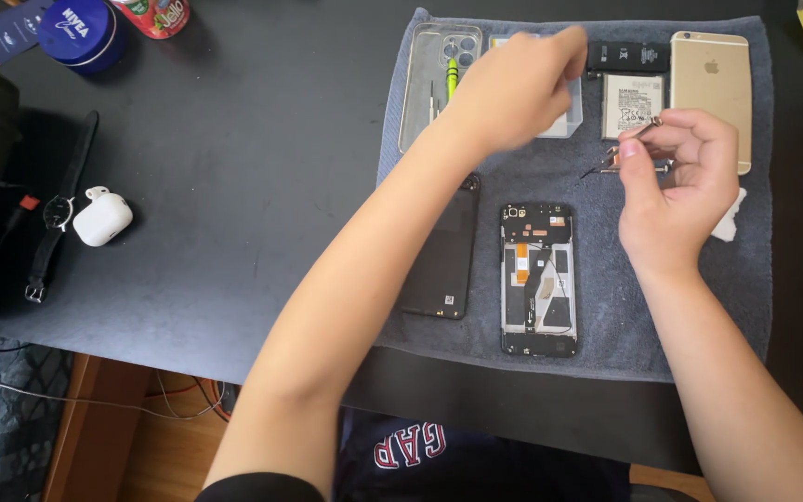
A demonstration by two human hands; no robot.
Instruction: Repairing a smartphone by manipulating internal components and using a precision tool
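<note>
An opened black phone point(538, 279) with its insides exposed lies on a grey towel point(606, 316); its black back cover point(443, 256) rests just to the left. My right hand point(680, 191) is above and to the right of the phone, pinching metal tweezers point(629, 153). My left hand point(518, 88) reaches to the far side of the towel, fingers over a small clear plastic box point(564, 121), blurred with motion. Whether it grips anything is unclear.
On the towel's far side lie a clear phone case point(425, 79) with a green-handled tool point(452, 79), two batteries point(632, 102) and a gold phone point(713, 84). At left on the dark table sit a white earbud case point(102, 218), a watch point(56, 218) and a blue tin point(81, 33).
</note>
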